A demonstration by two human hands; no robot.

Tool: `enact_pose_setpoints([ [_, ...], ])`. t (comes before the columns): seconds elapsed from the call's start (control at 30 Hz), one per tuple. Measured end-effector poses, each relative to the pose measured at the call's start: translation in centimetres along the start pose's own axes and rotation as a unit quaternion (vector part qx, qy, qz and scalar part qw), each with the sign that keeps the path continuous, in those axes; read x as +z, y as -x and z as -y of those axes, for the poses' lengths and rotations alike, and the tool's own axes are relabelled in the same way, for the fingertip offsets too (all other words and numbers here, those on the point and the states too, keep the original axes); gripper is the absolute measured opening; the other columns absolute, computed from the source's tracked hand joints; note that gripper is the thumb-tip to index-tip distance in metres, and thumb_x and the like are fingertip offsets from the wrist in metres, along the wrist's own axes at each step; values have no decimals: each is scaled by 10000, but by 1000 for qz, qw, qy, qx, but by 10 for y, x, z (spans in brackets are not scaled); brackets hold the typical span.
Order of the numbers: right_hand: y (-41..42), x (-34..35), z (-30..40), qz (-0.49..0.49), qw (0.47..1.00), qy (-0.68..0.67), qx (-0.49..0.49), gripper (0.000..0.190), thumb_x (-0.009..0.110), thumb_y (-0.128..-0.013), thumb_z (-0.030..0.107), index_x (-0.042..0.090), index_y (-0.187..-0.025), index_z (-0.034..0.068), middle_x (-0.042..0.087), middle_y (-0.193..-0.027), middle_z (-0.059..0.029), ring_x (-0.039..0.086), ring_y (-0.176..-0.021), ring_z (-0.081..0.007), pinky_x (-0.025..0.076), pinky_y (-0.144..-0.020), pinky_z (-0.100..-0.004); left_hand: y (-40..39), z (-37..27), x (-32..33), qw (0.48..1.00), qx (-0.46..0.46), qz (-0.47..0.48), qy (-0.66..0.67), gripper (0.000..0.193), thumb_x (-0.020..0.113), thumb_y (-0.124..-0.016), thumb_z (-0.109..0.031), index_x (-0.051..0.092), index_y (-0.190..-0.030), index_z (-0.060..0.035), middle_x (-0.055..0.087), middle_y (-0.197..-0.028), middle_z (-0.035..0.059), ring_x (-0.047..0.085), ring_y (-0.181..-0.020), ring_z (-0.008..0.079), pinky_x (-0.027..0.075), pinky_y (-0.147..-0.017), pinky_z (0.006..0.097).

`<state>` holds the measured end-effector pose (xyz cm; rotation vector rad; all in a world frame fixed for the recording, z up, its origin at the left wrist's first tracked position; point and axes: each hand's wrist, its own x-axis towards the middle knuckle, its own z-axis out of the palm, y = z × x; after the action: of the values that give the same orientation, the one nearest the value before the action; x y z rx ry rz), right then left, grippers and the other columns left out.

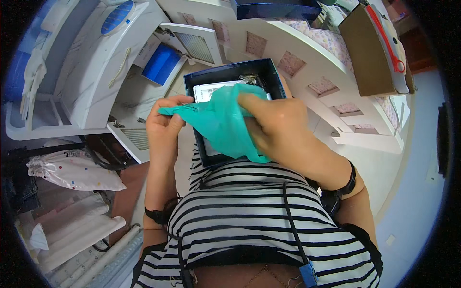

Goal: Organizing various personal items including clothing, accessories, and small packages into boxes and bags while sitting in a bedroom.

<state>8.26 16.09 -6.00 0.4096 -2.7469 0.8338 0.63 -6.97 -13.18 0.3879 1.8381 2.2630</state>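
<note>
A teal-green thin plastic bag (223, 122) is spread between my two hands in front of my chest. My left hand (164, 120) pinches its narrow, gathered end between thumb and fingers. Its wider, crumpled part is gripped in my right hand (279, 124), whose fingertips are partly hidden by the plastic. Beneath the bag is an open dark blue box (230, 68), close against my striped shirt. Inside lie a white item with printing (204, 92) and some small shiny pieces (252, 78) near the far edge. The bag covers most of the contents.
At left, a white marbled cabinet (93, 68) has its slatted doors (194, 41) swung out, with a blue box (161, 64) inside. White furniture with floral panels (291, 64) runs along the right, carrying a cardboard box (363, 54) with red-handled scissors (398, 64) and another dark blue box (275, 10).
</note>
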Motion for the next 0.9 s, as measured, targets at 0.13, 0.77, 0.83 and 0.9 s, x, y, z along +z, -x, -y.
enact_pose_setpoints([
  [0.13, 1, -6, 1, -102, 987, -127, 14, 181, 655, -760, 54, 646, -941, 44, 608, -647, -134, 610, -543, -259, 467, -507, -343, -1, -6, 14, 1000, 1, -14, -10, 441, 712, -831, -147, 501, -1197, -19, 576, -1221, 150, 571, -1085, 184, 453, -916, 322],
  [0.77, -17, -33, 28, -177, 953, -236, -64, 61, 686, -767, 16, 688, -815, 53, 613, -623, -70, 565, -483, -211, 403, -433, -285, 2, 10, -21, 977, -118, -68, 164, 246, 637, -867, -82, 561, -1089, -9, 648, -936, 69, 624, -808, 126, 530, -715, 263],
  [0.83, -17, -42, 30, -148, 960, -227, -73, 65, 694, -762, 20, 688, -820, 50, 618, -635, -68, 569, -496, -208, 407, -445, -284, 6, 11, -21, 971, -120, -44, 203, 240, 638, -866, -83, 562, -1082, -11, 648, -936, 68, 624, -806, 126, 530, -714, 264],
  [0.9, -16, -45, 29, -119, 966, -215, -81, 72, 702, -758, 24, 689, -825, 48, 622, -646, -65, 574, -508, -205, 412, -457, -283, 13, 10, -20, 968, -126, 0, 217, 233, 639, -866, -84, 563, -1075, -12, 648, -936, 68, 624, -804, 126, 530, -713, 265],
])
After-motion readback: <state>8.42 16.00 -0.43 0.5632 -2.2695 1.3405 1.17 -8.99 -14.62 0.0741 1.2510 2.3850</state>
